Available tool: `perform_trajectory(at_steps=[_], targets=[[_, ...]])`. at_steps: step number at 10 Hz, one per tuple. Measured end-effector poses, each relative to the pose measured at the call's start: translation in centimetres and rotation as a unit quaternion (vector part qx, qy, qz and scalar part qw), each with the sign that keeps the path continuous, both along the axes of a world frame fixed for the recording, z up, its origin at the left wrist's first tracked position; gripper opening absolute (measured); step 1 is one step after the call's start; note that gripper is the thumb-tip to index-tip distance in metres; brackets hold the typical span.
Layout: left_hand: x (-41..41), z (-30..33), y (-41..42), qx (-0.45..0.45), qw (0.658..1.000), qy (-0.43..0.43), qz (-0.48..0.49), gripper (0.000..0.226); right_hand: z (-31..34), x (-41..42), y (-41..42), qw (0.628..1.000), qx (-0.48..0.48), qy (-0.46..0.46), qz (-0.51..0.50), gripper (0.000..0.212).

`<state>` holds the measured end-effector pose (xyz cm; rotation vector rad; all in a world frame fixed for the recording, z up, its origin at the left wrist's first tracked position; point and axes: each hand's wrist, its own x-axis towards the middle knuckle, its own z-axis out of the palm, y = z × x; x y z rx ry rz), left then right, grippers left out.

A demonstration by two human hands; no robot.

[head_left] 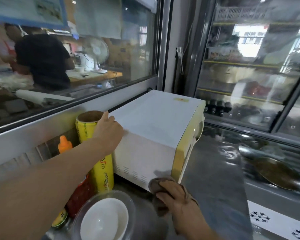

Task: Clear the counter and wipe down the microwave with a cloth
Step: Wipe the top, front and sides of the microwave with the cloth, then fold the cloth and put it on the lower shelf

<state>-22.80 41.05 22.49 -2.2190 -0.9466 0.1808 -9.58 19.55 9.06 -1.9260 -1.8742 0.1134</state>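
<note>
Right hand (175, 192) closed as a grip around a brown cloth (156, 185), bunched under the palm and pressed flat against the lower front corner of the microwave's near side panel. Left hand (108, 130) laid open, fingers spread, against the upper rear edge of the microwave (154, 122), gripping nothing; judged to be steadying the box. Microwave stood on the desk (215, 179), white body, yellow front, long axis running away from the wearer toward the glass partition, door facing right. From the right-hand grip, unwiped panel lay up and to the left: vent slots just beside the cloth, then bare white wall up to the top edge. Right hand clearly the nearer to the panel's low front; left hand nearer the top and back. Next stroke judged to call for a sweep leftward along the panel's length, parallel to the long axis. Outward from there: yellow roll of cling wrap (95, 153) upright, touching or very nearly touching the microwave's rear side, close under the left wrist; orange-capped bottle (65, 144) behind it; white bowl (105, 220) inside a clear container near the left forearm. Desk not yet cleared. Risk noted: leftward stroke could knock the roll.
</note>
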Motion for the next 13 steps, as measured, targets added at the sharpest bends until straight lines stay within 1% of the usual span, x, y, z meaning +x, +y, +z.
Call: perform_trajectory(at_steps=[1, 2, 3, 4, 5, 6, 7, 8, 9, 10, 11, 12, 13], targets=[[-0.3, 0.2, -1.4, -0.023, 0.999, -0.039, -0.003, 0.04, 0.5, 1.0, -1.2, 0.999, 0.026, -0.035, -0.028, 0.044], [-1.0, 0.3, -3.4, -0.05, 0.997, -0.062, -0.01, 0.047, 1.9, 1.4, -2.2, 0.993, 0.076, 0.069, -0.063, 0.037], [-1.7, 0.6, -5.8, -0.069, 0.996, -0.058, -0.026, 0.052, 4.2, 1.2, -2.8, 0.987, 0.101, 0.098, -0.075, 0.039], [-2.5, 0.8, -8.6, -0.108, 0.99, -0.079, -0.043, 0.054, 6.5, 0.0, -4.0, 0.983, 0.109, 0.111, -0.093, 0.031], [-3.0, 0.7, -11.5, -0.171, 0.976, -0.119, -0.061, 0.056, 8.4, -1.1, -5.6, 0.981, 0.109, 0.128, -0.097, 0.029], [-3.4, 0.6, -14.5, -0.249, 0.95, -0.172, -0.075, 0.054, 10.0, -2.2, -7.7, 0.972, 0.131, 0.148, -0.123, 0.035], [-4.2, 0.5, -17.4, -0.372, 0.888, -0.262, -0.068, 0.049, 11.6, -3.3, -10.5, 0.962, 0.138, 0.17, -0.163, 0.038], [-5.3, 0.6, -20.8, -0.555, 0.739, -0.379, -0.043, 0.038, 12.6, -4.4, -13.8, 0.945, 0.145, 0.196, -0.22, 0.031], [-6.6, 0.8, -25.0, -0.663, 0.621, -0.417, -0.031, 0.03, 13.0, -6.2, -17.6, 0.926, 0.158, 0.209, -0.27, 0.028], [-7.5, 1.2, -29.1, -0.706, 0.571, -0.416, -0.05, 0.024, 13.1, -8.5, -21.5, 0.914, 0.156, 0.217, -0.306, 0.029], [-8.1, 1.9, -32.9, -0.731, 0.54, -0.41, -0.07, 0.013, 13.2, -10.4, -25.1, 0.912, 0.153, 0.197, -0.327, 0.032], [-8.3, 2.3, -36.1, -0.753, 0.516, -0.4, -0.085, 0.014, 13.3, -11.7, -28.4, 0.907, 0.152, 0.195, -0.342, 0.036], [-8.1, 2.6, -38.7, -0.757, 0.522, -0.382, -0.094, 0.011, 13.4, -12.5, -31.4, 0.896, 0.16, 0.2, -0.362, 0.04]])
